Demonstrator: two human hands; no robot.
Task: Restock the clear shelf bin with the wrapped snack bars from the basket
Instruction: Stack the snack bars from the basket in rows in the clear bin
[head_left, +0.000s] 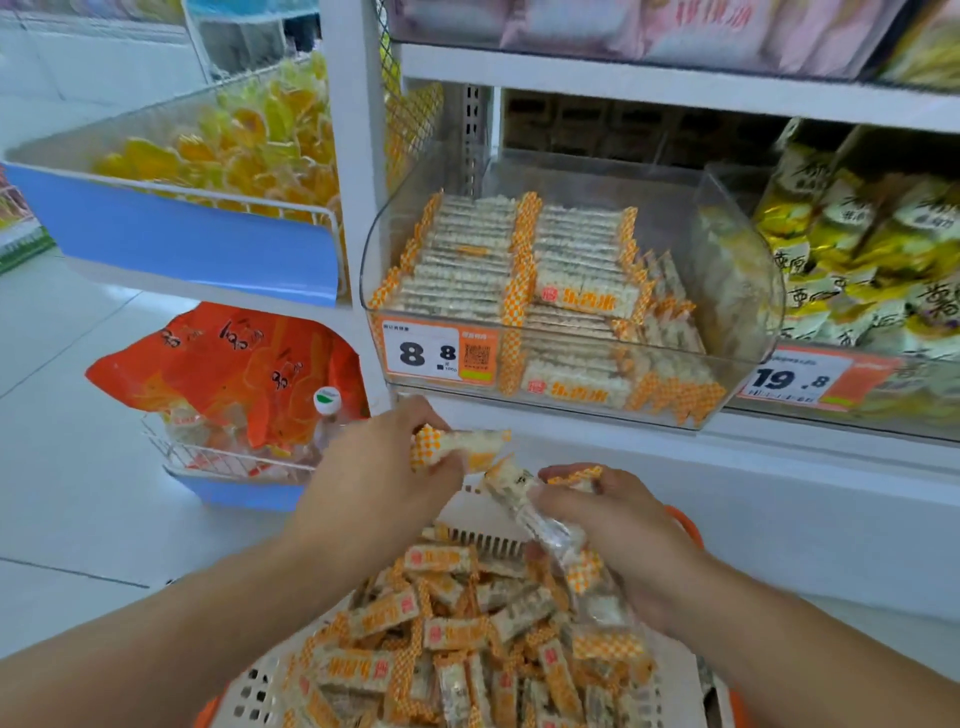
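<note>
Head view, looking down over the basket (270, 691) at the bottom edge of the frame, white with slotted walls and orange trim, piled with wrapped snack bars (452, 631) in clear film with orange-checked ends. They lie loose, at all angles, touching and overlapping.

My left hand (379, 483) is raised above the far rim of the basket, fingers curled round one snack bar (457, 446) that sticks out to the right, roughly level. My right hand (618, 525) is just beside it, also above the basket, fingers clenched on a small bunch of bars (530, 506); one of them hangs tilted down toward the pile. How many are in that bunch I can't tell. The two hands are near each other but apart.

Up ahead on the white shelf (675, 91) sits the clear shelf bin (737, 312), rounded front corners, already partly filled: the same bars stand on edge in two neat rows at the left and middle, a few lean loosely toward the right. A price tag (441, 356) reading 8.8 is on the bin's front left. Right of the bin, yellow snack packs (862, 249) with a 19.8 tag (800, 379). Left of the shelf post, a blue-fronted wire rack (171, 234) holds yellow sweets, and below it an orange bag (228, 364) rests in a lower rack.
</note>
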